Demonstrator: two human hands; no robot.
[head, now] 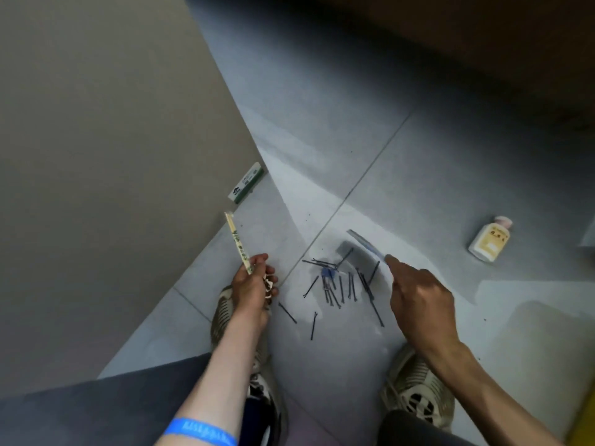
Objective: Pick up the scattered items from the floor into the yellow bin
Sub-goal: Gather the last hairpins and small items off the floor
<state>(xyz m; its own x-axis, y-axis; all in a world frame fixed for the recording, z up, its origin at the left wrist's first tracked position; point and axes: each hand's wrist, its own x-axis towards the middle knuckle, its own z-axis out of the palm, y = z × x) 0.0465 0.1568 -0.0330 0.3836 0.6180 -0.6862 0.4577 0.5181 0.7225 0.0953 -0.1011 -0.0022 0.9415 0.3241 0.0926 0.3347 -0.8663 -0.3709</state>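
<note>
Plainly, the move ahead turned on the right hand and the blue-grey comb just beyond its outstretched forefinger: the comb lay flat on the floor, its long axis running from upper left down to the right, and the fingertip was at or just beside its nearer end, though whether it touched could not be told. That hand held nothing, with the forefinger straight and the other fingers loosely curled. The left hand was farther from the comb and already busy, its fingers closed round a wrapped pair of chopsticks that stuck up and away from it, with some small pale thing half hidden in the same grip. Between the two hands a scatter of black hairpins lay on the tile, pointing every which way, a small blue item among them. A white bottle lay well apart to the right, and a green-and-white box rested against the wall. A sliver of yellow at the bottom right corner was probably the bin; its contents were out of view.
</note>
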